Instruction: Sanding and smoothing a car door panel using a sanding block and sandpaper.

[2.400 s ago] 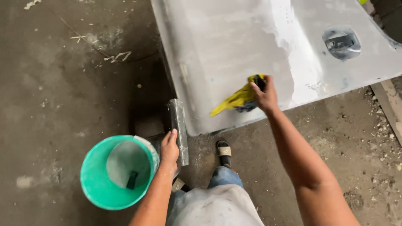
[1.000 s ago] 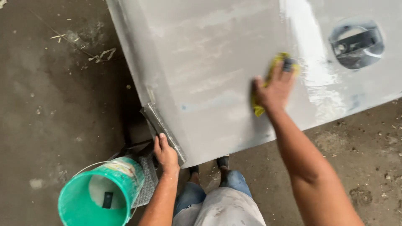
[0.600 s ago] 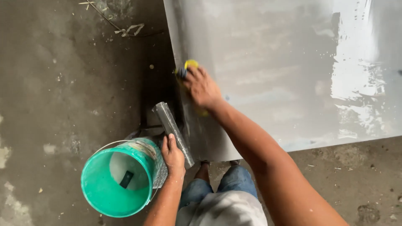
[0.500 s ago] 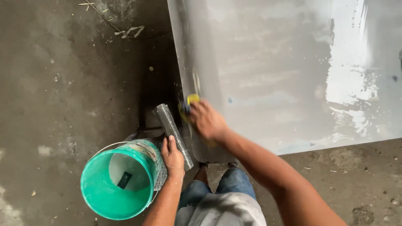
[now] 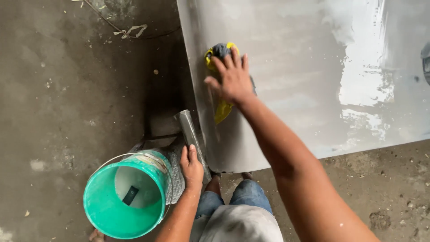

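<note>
My right hand (image 5: 232, 79) presses a yellow and grey cloth (image 5: 219, 51) flat against a large grey metal panel (image 5: 304, 76), near the panel's left edge. The fingers are spread over the cloth, and a yellow corner of it hangs below the palm. My left hand (image 5: 191, 166) rests on a grey metal bar (image 5: 190, 132) that runs under the panel's lower left corner. A green bucket (image 5: 124, 195) with pale liquid and a small dark object inside stands just left of that hand.
The panel has a wet shiny streak (image 5: 365, 85) toward its right side. A bare concrete floor (image 5: 71, 85) with scraps of debris lies left of the panel. My jeans-clad knees (image 5: 233, 201) are below the panel's edge.
My right hand has slid the cloth from the panel's right part to its left edge, then a little upward. The view shifted with it. My left hand stayed on the bar.
</note>
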